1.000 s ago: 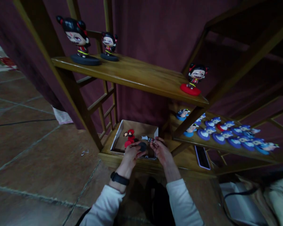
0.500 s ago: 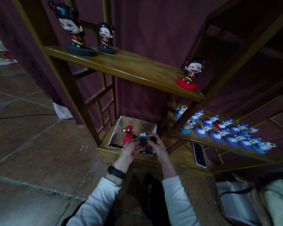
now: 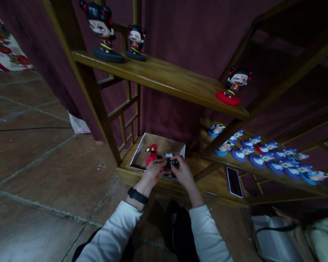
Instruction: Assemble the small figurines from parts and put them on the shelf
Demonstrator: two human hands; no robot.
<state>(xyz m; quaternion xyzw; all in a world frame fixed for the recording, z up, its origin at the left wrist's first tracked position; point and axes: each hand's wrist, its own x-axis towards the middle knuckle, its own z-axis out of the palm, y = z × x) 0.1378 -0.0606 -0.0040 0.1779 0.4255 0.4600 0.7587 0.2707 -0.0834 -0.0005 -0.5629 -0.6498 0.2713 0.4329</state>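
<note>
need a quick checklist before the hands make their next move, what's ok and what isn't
1. Left hand and right hand free: not ok, both are on a small black plastic-looking figurine.
2. Figurine's underside: cannot tell, fingers cover it.
3. Open, white-sided rectangular cardboard box near hands: ok.
4. Red-based, black-haired figurine upright on brown wooden upper shelf: ok.
5. Rectangular dark-screened phone clear of box: ok.

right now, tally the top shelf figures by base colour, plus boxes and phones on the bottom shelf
Dark-base figures: 2
Red-base figure: 1
Box: 1
Phone: 1
Total: 5
</note>
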